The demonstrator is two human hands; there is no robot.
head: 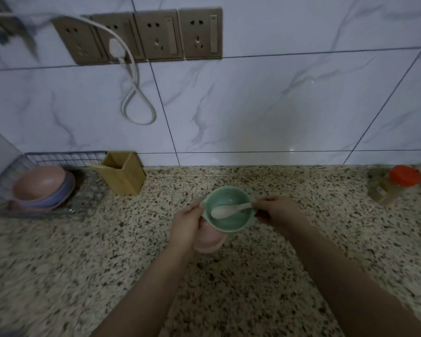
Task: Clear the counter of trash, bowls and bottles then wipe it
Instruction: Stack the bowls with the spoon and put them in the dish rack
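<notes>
Left hand [188,223] grips green bowl [229,210] — right hand [276,211] pinches spoon [230,210] handle.

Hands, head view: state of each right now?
Left hand: closed on the stacked green bowl and pink bowl.
Right hand: pinching the white spoon handle, at the green bowl's rim.

Sitting mid tabletop [253,276]: bowl [229,210], stacked on second bowl [209,242]. Lying inside top bowl: spoon [229,210], handle pointing right. Gripping stack from left: left hand [188,224]; pinching spoon handle at right rim: right hand [277,210]. Standing far left against wall: wire rack [58,159], holding stacked bowls [41,186]. Standing just right of rack: utensil holder [123,172]. Sitting far right, near wall: jar [396,184]. Hanging on wall above rack: outlets [156,35], cable [136,98].
</notes>
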